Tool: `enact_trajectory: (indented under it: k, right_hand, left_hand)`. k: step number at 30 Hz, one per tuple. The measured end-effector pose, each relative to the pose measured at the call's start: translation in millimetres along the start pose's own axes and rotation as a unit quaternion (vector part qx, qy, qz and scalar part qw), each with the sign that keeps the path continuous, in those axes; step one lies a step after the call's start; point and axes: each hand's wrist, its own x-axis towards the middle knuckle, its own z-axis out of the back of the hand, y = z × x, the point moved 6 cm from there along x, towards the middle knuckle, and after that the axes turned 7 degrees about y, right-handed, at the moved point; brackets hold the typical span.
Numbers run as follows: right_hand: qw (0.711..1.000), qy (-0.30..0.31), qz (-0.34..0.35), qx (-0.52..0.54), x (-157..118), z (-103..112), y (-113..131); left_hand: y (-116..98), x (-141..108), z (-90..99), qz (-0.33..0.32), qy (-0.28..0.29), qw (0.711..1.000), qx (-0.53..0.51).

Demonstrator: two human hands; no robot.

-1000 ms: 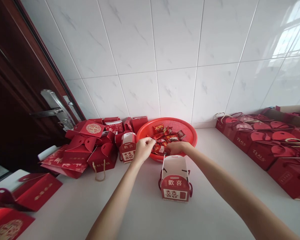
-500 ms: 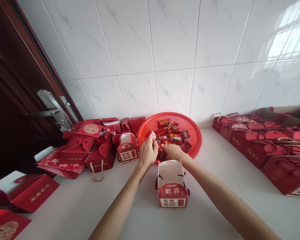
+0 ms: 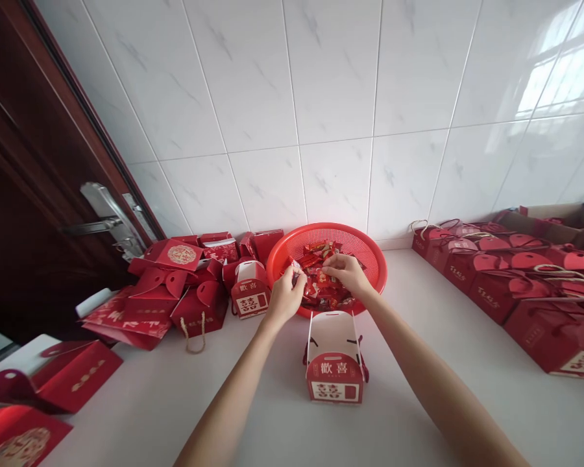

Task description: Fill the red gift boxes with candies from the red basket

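Note:
A round red plastic basket (image 3: pixel 378 259) against the wall holds several red-wrapped candies (image 3: pixel 321 282). Over the basket's left side, my left hand (image 3: pixel 288 293) is closed on a small wrapped candy (image 3: pixel 296 267), whose light and red wrapper shows at the fingertips. My right hand (image 3: pixel 348 272) is over the right half of the basket, fingers bent together above the candies; whether anything is between them is too small to tell. Just in front of the basket, between my forearms, an open red and white box (image 3: pixel 335 363) stands upright on the white table.
Folded and open red boxes (image 3: pixel 175 285) are heaped at the left, with a small box (image 3: pixel 250 295) beside the basket. Rows of closed red boxes (image 3: pixel 491 279) stand at the right. A tiled wall (image 3: pixel 335 181) rises behind; a dark door (image 3: pixel 39 162) is at left.
My right hand has lifted and drawn back from among the candies, and the candies lie differently. My left hand stays closed near the basket's left side. The view has shifted slightly.

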Motion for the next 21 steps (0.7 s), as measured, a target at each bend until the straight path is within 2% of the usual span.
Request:
enact_trajectory:
  k: [2, 5, 9, 11, 16, 19, 21]
  right_hand:
    - [0.996, 0.014, 0.03, 0.079, -3, -2, 4]
    - [0.981, 0.034, 0.056, 0.182, -6, -6, 8]
    - [0.973, 0.018, 0.057, 0.221, -8, -5, 7]
    - [0.973, 0.015, 0.054, 0.223, -8, -5, 7]
    - [0.981, 0.029, 0.064, 0.181, -10, -9, 12]
    - [0.999, -0.005, 0.024, 0.041, -10, -5, 7]
    - [0.997, -0.041, -0.024, -0.064, -9, 0, -1]
  left_hand:
    - [5, 3, -5.7, 0.032, 0.032, 0.994, -0.101]
    - [9, 7, -20.4, 0.089, 0.073, 0.96, -0.257]
    - [6, 6, -34.3, 0.149, 0.107, 0.901, -0.392]
    - [4, 4, -34.8, 0.156, 0.11, 0.886, -0.423]
    - [1, 1, -33.9, 0.131, 0.127, 0.901, -0.393]
    - [4, 0, -33.2, 0.136, 0.101, 0.906, -0.388]
    - [4, 0, -31.1, 0.138, 0.066, 0.895, -0.419]
